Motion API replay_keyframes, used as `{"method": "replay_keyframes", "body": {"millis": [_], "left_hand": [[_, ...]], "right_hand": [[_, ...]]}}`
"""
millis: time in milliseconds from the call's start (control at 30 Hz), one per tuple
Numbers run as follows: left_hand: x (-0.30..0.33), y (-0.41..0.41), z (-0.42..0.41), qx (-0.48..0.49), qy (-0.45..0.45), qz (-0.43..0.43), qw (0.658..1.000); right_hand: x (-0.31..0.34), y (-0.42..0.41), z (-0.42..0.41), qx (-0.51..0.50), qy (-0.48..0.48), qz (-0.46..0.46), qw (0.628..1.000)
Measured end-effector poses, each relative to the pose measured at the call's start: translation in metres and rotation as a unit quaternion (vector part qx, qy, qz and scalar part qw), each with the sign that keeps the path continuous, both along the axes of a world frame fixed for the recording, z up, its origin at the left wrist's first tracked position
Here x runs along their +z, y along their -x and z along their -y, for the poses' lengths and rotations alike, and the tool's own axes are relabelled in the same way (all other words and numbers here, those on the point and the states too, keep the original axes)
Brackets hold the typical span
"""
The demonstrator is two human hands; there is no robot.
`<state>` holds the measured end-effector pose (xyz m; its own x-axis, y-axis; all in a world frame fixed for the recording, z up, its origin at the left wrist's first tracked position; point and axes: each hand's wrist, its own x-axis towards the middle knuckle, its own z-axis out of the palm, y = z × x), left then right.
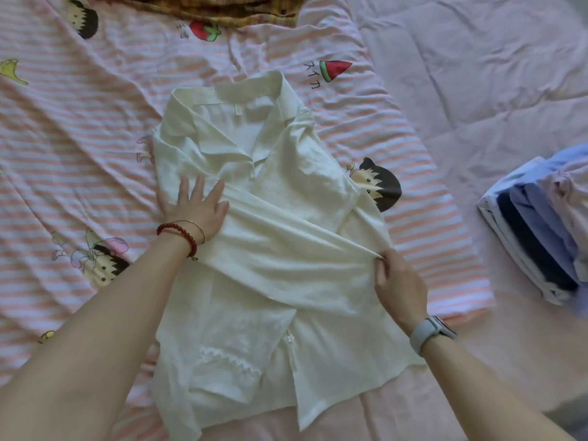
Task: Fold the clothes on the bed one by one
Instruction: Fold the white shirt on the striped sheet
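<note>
White shirt (273, 237) on bed (477, 90): left hand (194, 205) spread flat, pressing; right hand (399, 281) pinching, seemingly, sleeve edge. Over-tugging risks dragging collar askew, bunching fold.

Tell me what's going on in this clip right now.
A person is folding a white collared shirt spread front-up on a striped cartoon-print sheet. The left hand presses flat on the shirt below the collar, while the right hand pinches the shirt's right edge, with a sleeve folded across the chest. A stack of folded clothes sits to the right, and a plaid garment lies at the top.
</note>
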<state>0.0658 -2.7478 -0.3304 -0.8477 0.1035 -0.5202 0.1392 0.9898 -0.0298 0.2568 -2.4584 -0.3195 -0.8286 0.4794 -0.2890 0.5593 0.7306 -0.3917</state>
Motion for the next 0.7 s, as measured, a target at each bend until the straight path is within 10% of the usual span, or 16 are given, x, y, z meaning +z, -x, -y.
{"method": "replay_keyframes", "body": {"millis": [267, 500, 700], "left_hand": [[-0.003, 0.015, 0.011, 0.107, -0.073, -0.018, 0.991], [0.021, -0.080, 0.008, 0.238, -0.243, -0.277, 0.899], [0.006, -0.209, 0.029, 0.314, -0.143, -0.212, 0.914]], "right_hand": [[-0.003, 0.027, 0.001, -0.002, -0.067, -0.052, 0.996], [-0.001, 0.052, 0.059, 0.264, -0.046, -0.255, 0.929], [-0.012, -0.007, 0.103, 0.348, 0.029, -0.219, 0.911]]}}
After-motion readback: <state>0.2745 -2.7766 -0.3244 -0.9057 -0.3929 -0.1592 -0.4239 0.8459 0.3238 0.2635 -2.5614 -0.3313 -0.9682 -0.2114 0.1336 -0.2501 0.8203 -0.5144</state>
